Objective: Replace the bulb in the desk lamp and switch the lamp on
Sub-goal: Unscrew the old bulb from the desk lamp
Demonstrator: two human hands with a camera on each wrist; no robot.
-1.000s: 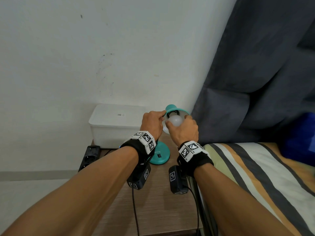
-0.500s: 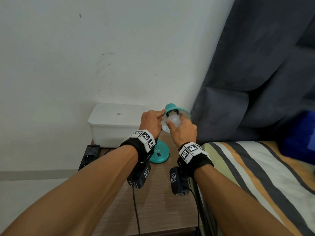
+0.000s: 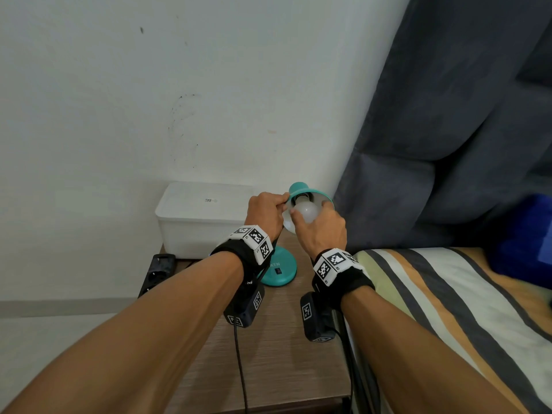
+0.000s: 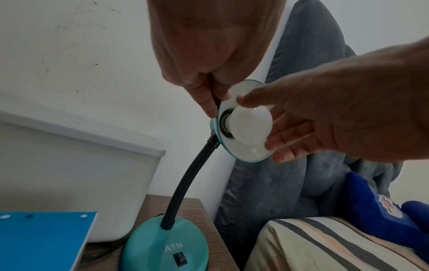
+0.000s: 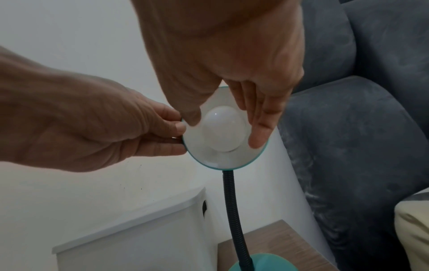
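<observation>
A teal desk lamp stands on the wooden nightstand (image 3: 283,354) on its round base (image 3: 279,271), which carries a black rocker switch (image 4: 180,258). A black gooseneck (image 4: 185,179) rises to the teal shade (image 3: 301,189), white inside. My left hand (image 3: 276,204) pinches the shade's left rim (image 5: 223,161) between thumb and fingers. A white, unlit bulb (image 3: 307,212) sits in the socket inside the shade. My right hand (image 3: 310,225) holds the bulb (image 4: 252,124), thumb on one side and fingers (image 5: 257,132) on the other.
A white lidded plastic box (image 3: 203,216) stands against the wall left of the lamp. A black power strip (image 3: 156,274) lies beside it. A dark grey curtain (image 3: 448,144) hangs right of the lamp, above a striped bed (image 3: 448,294) with a blue cloth (image 3: 525,240).
My right hand's thumb has shifted a little round the bulb. The left hand and the shade stay where they were.
</observation>
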